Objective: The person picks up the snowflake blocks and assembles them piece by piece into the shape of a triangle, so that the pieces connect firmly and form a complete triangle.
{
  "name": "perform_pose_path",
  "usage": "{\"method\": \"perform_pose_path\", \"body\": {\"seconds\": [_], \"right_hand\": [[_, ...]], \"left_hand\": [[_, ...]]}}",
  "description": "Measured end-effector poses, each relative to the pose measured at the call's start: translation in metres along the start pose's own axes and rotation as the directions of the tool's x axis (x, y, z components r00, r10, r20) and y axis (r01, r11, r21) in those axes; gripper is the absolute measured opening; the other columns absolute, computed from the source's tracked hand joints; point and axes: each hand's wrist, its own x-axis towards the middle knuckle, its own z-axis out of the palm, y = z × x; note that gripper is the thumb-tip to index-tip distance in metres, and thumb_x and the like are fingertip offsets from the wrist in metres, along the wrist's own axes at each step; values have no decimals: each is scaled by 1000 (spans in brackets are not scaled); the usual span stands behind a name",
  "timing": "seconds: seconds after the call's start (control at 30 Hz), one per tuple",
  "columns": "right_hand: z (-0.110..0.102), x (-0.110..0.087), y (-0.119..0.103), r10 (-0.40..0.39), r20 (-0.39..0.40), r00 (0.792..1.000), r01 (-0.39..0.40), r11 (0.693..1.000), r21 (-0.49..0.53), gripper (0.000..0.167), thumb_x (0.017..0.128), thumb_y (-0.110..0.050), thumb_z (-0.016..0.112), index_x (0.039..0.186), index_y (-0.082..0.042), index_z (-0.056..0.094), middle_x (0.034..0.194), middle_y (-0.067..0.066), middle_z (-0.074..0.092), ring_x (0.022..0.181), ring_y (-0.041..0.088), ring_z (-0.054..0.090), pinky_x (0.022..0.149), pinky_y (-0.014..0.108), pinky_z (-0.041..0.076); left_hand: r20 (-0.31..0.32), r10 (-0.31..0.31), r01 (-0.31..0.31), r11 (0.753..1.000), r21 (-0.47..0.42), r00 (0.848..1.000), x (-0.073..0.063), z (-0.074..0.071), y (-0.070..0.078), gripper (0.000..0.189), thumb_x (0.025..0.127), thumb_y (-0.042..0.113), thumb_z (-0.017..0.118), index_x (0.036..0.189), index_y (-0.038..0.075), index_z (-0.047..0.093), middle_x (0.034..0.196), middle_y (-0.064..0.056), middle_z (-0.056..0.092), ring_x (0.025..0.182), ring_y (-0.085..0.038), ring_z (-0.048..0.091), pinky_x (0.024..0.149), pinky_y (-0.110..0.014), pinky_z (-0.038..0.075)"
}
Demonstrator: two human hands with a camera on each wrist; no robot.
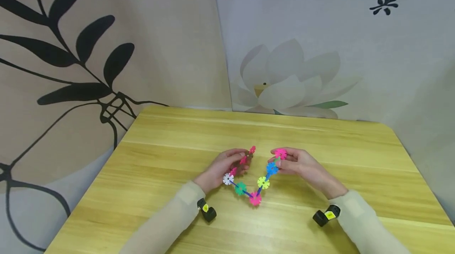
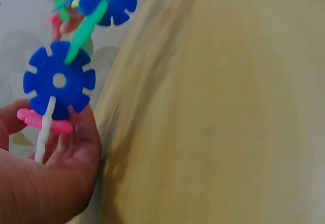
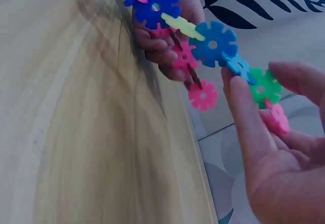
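Note:
A chain of slotted plastic snowflake discs (image 1: 255, 198) hangs between both hands above the table in a V shape. My left hand (image 1: 220, 167) grips the left part, where pink and brown discs alternate up to a pink end disc (image 1: 252, 149). Beside those fingers is a white disc (image 1: 228, 179). Dark blue discs (image 2: 59, 80) link the lighter ones. My right hand (image 1: 300, 163) pinches the other end near a green disc (image 3: 265, 88), with a light blue disc (image 3: 213, 44) by its thumb. A pink disc (image 3: 277, 116) lies against its lower fingers. The left fingers partly hide some discs.
The wooden table (image 1: 160, 139) spreads beneath both hands, its back edge meeting a printed backdrop (image 1: 177, 48) with leaves and a pale flower. Black wrist cameras (image 1: 209, 213) are strapped to both sleeves.

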Motion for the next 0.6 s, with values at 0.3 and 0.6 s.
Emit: {"method": "perform_pose_path", "body": {"seconds": [0.3,0.6], "right_hand": [[5,14,7,-21,-23,1000,20,999,-51,62,103,-22,66,150,8,38,137,27,62,115,28,68,96,46,58],[13,25,5,-79,-112,991,66,991,-114,57,110,-32,50,152,5,40,133,21,67,108,28,68,93,36,58]], "left_hand": [[-108,110,-106,994,39,988,-9,15,-9,35,104,20,63,136,5,63,126,-23,69,80,-13,72,70,-24,56],[-149,166,-162,986,43,975,-11,23,-10,34,104,18,62,134,3,63,121,-16,72,86,-14,73,66,-23,54]]}}
